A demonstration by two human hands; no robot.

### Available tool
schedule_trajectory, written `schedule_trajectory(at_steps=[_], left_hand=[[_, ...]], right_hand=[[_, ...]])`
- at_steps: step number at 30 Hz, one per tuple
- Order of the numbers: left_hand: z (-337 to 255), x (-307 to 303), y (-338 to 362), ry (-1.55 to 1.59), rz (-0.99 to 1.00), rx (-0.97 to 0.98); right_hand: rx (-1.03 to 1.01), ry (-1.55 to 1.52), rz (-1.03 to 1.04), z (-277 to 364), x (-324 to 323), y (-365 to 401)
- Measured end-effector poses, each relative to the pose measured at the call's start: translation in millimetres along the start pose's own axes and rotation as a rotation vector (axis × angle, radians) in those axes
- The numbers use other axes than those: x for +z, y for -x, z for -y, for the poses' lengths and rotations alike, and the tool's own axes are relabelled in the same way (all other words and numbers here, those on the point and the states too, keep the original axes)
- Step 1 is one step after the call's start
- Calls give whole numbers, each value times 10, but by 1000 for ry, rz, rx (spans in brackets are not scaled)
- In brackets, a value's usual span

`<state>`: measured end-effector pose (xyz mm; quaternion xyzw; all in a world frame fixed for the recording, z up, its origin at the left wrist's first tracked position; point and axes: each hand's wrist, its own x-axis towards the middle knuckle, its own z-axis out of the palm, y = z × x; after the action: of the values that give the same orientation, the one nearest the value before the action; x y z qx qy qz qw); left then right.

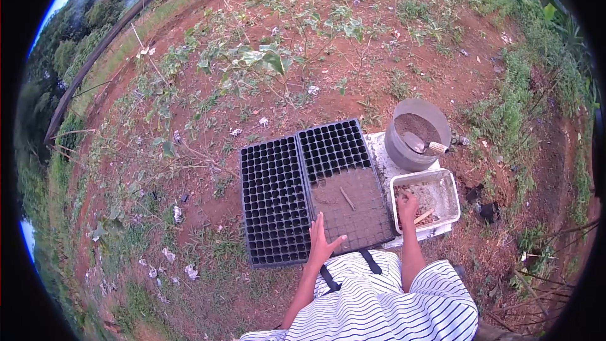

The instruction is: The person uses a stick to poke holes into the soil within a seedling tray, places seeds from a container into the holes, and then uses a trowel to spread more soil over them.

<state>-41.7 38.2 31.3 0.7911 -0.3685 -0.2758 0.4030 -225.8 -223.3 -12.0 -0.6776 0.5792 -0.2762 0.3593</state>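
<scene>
My left hand (322,240) lies flat on the near left part of a black seedling tray (336,146), its fingers stretched out and thumb spread. Soil (361,221) fills the near cells of this tray, and a short stick (347,198) rests on it. The far cells hold no soil. Inside a white plastic basket (449,215) to the right is my right hand (407,206), its fingers curled down and together over brownish material. What they grip is too small to make out. A flat wooden piece (423,216) sits beside this hand.
A second black seedling tray (270,205) adjoins on the left, its cells unfilled. Behind the basket, a grey bucket (404,148) holds soil and a scoop (418,143) with a light handle. Leafy plants (271,60) grow from the reddish ground beyond.
</scene>
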Motion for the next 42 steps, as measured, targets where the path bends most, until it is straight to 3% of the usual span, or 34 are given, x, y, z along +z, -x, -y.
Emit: schedule_trajectory(at_steps=[2,4,6,9,11,12,14,15,17,23,42], left_hand=[[-59,-32,9,-9,-31,12],[-134,-63,5,133,-33,0],[-185,-31,-10,162,-91,18],[-199,35,-63,224,-145,90],[-408,-13,-75,197,-141,126],[-446,-20,-93,196,-143,127],[-487,-26,-114,123,-101,189],[-487,-20,-119,121,-102,191],[-478,-7,-125,121,-123,255],[-419,-12,-80,171,-150,223],[-388,-21,-43,199,-241,195]], right_hand=[[-173,58,-237,-209,50,-49],[-173,-58,-205,-108,-13,-14],[-33,-239,-7,299,-95,144],[-21,-487,279,580,32,379],[7,-493,513,896,45,587],[5,-495,514,969,104,652],[33,-582,775,1021,186,764],[31,-584,775,1001,212,771],[-3,-553,964,995,266,764],[69,-759,1015,1023,309,822],[165,-605,1066,978,258,788]])
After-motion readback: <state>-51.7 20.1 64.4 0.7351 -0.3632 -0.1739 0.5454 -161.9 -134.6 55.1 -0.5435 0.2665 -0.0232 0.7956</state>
